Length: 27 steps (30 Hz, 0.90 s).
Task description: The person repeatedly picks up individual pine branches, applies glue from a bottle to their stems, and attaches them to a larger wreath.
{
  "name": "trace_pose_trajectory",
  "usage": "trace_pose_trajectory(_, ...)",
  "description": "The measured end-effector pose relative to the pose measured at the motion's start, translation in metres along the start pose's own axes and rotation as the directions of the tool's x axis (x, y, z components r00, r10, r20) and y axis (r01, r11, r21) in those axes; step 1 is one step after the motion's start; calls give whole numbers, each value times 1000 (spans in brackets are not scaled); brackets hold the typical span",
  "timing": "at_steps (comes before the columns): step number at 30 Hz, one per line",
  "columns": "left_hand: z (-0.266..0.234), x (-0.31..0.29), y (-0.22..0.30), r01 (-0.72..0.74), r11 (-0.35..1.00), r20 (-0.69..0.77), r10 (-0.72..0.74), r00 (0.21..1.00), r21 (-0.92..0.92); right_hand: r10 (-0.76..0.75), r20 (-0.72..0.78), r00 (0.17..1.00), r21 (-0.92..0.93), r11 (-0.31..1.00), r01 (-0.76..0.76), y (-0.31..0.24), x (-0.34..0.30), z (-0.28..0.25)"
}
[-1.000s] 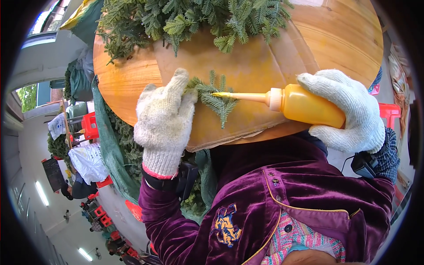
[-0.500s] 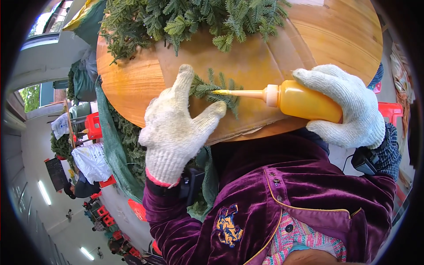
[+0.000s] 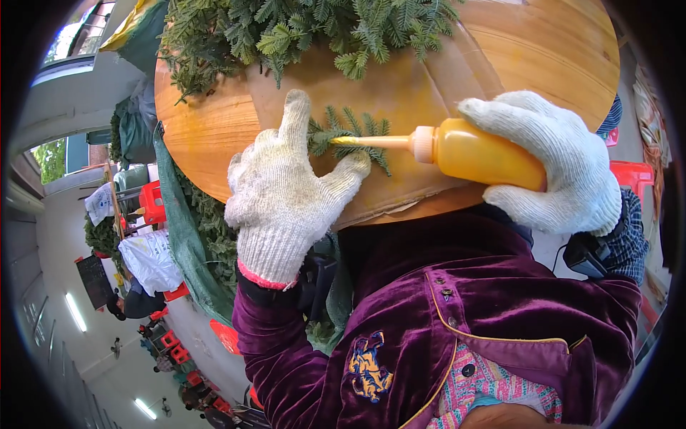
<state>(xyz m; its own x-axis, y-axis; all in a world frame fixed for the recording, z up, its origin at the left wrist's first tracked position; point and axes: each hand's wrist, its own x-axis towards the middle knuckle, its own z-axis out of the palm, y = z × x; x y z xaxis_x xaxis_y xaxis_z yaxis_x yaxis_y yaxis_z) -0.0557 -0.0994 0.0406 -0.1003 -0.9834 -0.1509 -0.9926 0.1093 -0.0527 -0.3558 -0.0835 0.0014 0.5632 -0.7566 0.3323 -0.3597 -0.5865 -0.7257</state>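
Observation:
A squeeze bottle point(image 3: 486, 154) of orange-yellow liquid lies tilted nearly level in my right hand point(image 3: 561, 161), which wears a white knit glove with thumb and fingers wrapped round the bottle. Its long nozzle points left, and the yellow tip meets a small green fir sprig point(image 3: 371, 127). My left hand point(image 3: 286, 182), in a worn off-white glove, keeps the sprig against a brown cardboard sheet point(image 3: 407, 100). The left index finger stretches away from me, while the thumb overlaps the sprig's near edge. The sprig's left end is hidden by the glove.
A heap of fir branches point(image 3: 286, 28) covers the far side of the round wooden table point(image 3: 557, 50). At the table's left hangs a green net sack point(image 3: 179, 236) with more branches. Red stools point(image 3: 151, 202) stand at left and right, and other people sit in the left background.
The bottle and its nozzle tip have shifted left and slightly away from me along the sprig. My left hand keeps nearly the same pose, and the whole view has moved a little.

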Motion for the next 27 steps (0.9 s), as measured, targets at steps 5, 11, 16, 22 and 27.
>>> trace_pose_trajectory(5,12,-6,-3,-60,998,-120,60,991,6,105,-46,993,12,994,-105,1,-2,0)
trace_pose_trajectory(11,30,-13,-9,-51,994,-225,29,974,-92,122,-38,992,5,993,-122,4,-1,0)
trace_pose_trajectory(16,43,-17,-8,-57,978,-285,-2,959,-199,128,-31,991,-29,991,-129,4,1,-1)
trace_pose_trajectory(22,50,-17,-9,-82,968,-319,2,948,-236,67,-37,997,-51,996,-69,0,5,-1)
trace_pose_trajectory(27,47,-19,-5,-47,966,-292,-30,956,-253,77,-27,997,-65,995,-78,-8,10,3)
